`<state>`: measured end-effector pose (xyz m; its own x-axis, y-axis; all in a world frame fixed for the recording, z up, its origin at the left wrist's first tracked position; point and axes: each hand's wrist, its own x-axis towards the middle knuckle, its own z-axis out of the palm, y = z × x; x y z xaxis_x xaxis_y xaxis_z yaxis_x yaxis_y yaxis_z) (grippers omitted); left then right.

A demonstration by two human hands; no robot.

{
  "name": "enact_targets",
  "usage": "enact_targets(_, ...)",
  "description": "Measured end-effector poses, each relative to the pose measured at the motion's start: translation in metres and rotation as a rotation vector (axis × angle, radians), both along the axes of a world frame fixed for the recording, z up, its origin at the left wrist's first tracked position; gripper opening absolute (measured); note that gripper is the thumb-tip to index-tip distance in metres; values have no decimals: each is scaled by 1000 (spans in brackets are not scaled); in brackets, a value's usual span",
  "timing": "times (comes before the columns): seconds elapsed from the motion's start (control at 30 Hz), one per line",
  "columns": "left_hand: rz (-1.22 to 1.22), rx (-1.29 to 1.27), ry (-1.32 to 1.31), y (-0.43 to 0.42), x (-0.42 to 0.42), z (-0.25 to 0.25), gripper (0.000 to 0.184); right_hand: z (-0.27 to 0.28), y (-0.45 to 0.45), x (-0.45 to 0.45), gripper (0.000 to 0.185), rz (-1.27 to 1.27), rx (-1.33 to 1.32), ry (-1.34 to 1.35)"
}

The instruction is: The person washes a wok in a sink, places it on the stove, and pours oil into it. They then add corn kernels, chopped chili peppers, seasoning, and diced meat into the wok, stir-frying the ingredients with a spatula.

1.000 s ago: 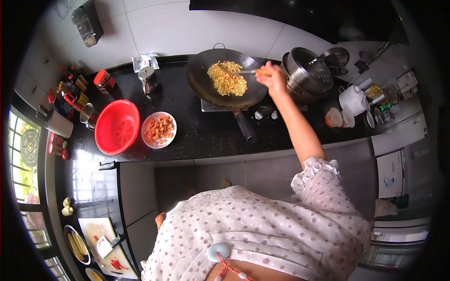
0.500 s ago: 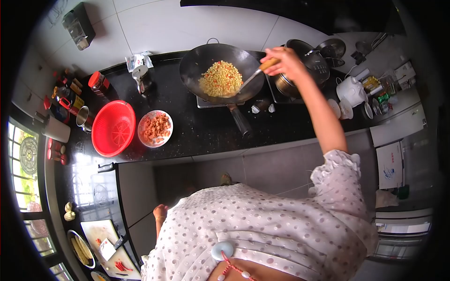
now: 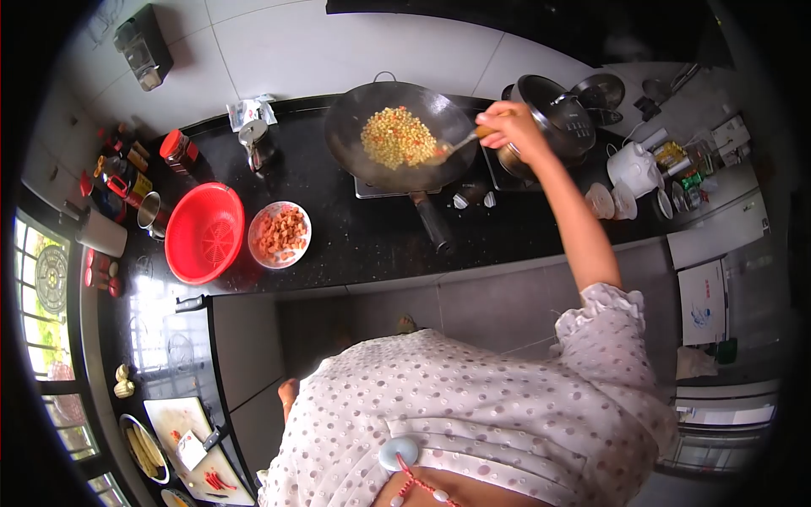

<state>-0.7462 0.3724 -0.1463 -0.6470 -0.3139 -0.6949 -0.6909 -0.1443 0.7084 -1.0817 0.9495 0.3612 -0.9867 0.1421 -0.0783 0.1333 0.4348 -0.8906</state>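
Observation:
My right hand is closed around the wooden handle of a metal spatula. The spatula's tip is in the wok, at the right edge of a heap of corn kernels mixed with small red pieces. The dark wok sits on the stove, its long handle pointing towards me. Low at my side, only a small part of my left hand shows past my shirt; its fingers are hidden. Left of the wok, a white bowl of diced reddish meat stands beside a red plastic basket.
A pot with its lid raised stands to the right of the wok. Jars and bottles line the left corner. On the side counter lies a cutting board with a knife and cut red chillies.
My right hand has shifted slightly down with the spatula, whose tip has moved right in the wok. The corn heap has shifted a little. Less of my left hand shows.

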Motion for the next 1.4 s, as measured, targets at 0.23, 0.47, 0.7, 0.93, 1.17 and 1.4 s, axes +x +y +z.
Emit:
enact_targets(0.23,106,186,147,67,-131,138,22,-38,-27,-53,16,447,108,351)
enact_targets(0.47,70,310,254,110,-228,178,28,-85,-40,-37,21,78,-374,262)
enact_targets(0.7,285,499,341,128,-285,156,31,-124,7,64,19,86,-271,311)
enact_targets(0.93,565,339,330,140,-306,150,32,-137,-8,60,18,-34,-587,260)
enact_targets(1.17,699,333,327,134,-319,146,32,-137,14,51,10,-20,-365,389)
enact_targets(1.4,503,422,441,127,-293,180,35,-124,11,65,22,-31,-571,226)
